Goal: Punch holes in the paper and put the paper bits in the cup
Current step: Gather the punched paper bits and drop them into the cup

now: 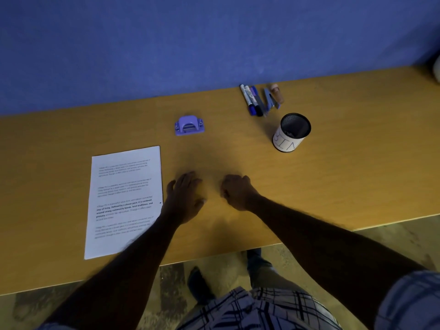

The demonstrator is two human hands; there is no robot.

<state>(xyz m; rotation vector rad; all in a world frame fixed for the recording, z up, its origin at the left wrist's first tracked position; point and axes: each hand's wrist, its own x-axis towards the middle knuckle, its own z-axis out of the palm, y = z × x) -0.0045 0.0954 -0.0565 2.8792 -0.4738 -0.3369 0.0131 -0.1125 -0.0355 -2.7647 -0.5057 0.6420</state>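
Observation:
A printed white paper [123, 201] lies flat on the left of the wooden table [333, 177]. A purple hole punch [189, 125] sits beyond it, near the table's middle. To the right stands a black mesh cup [292, 132] wrapped in a white label reading "BIN"; dark bits show at its bottom. My left hand [184, 198] rests flat on the table just right of the paper, fingers spread, holding nothing. My right hand [237, 192] lies beside it with fingers curled into a loose fist; nothing shows in it.
Several marker pens [251, 100], a blue stapler [270, 98] and a small brown-capped tube [277, 92] lie at the back right by the blue wall [166, 44]. The table's near edge runs below my forearms, with floor and my feet under it.

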